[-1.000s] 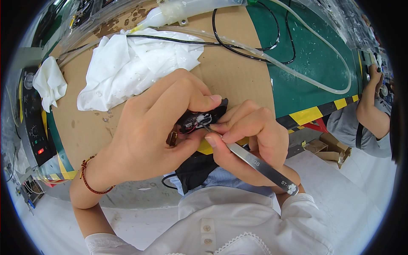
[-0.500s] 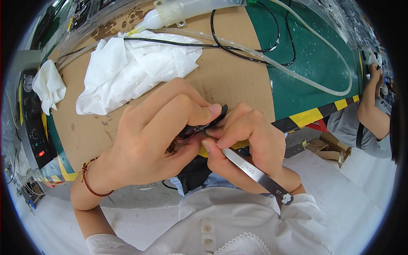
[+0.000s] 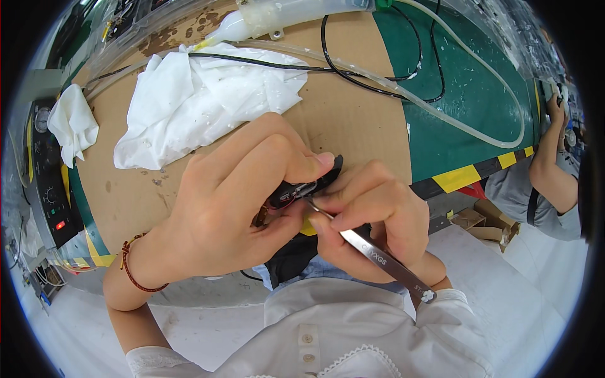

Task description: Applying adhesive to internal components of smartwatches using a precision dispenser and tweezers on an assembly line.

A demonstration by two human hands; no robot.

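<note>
My left hand (image 3: 220,195) is closed on a small black device (image 3: 295,191) with a curved black part and thin reddish wire, pinched between thumb and fingers. Most of its body is hidden by my fingers. In my right hand (image 3: 384,214) I grip metal tweezers (image 3: 372,251) with a dark rear end. Their tip points into the black device, beside my left thumb; whether it grips anything there is too small to tell. Both hands are raised over the near edge of the cardboard sheet (image 3: 353,120).
Crumpled white wipes (image 3: 208,101) lie beyond my hands, and a smaller white cloth (image 3: 72,126) is at left beside a black control box (image 3: 53,189) with a red light. A syringe barrel (image 3: 277,17), clear tube (image 3: 466,126) and black cable (image 3: 328,44) cross the green mat (image 3: 460,94). A co-worker (image 3: 542,170) is at right.
My right hand and the tweezers have shifted slightly to the right, and the black device is turned a little so more of its inside shows. Both hands keep their holds.
</note>
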